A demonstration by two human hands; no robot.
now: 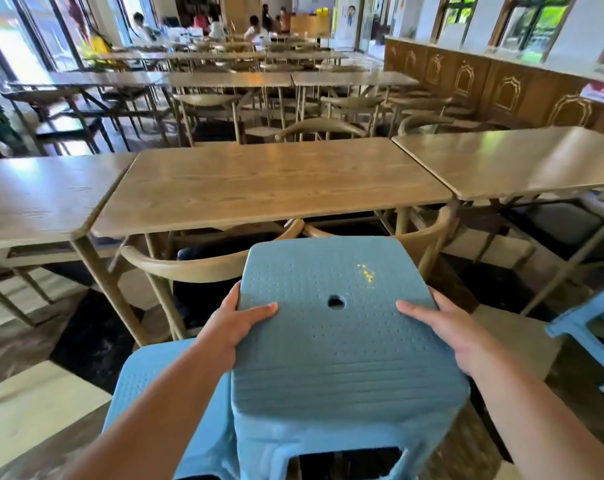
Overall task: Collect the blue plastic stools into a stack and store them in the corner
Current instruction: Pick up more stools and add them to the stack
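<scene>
We are gripping the blue perforated plastic stool, left hand and right hand clasping its seat edges. Second blue stool waiting below-left, third right. Stacking barely starting; corner unseen.

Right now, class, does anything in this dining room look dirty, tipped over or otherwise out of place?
Yes. The held stool has small yellow specks on its seat, right of the center hole. At the right edge another blue stool seems to lie tipped on the floor, legs sideways, though only partly visible.
</scene>
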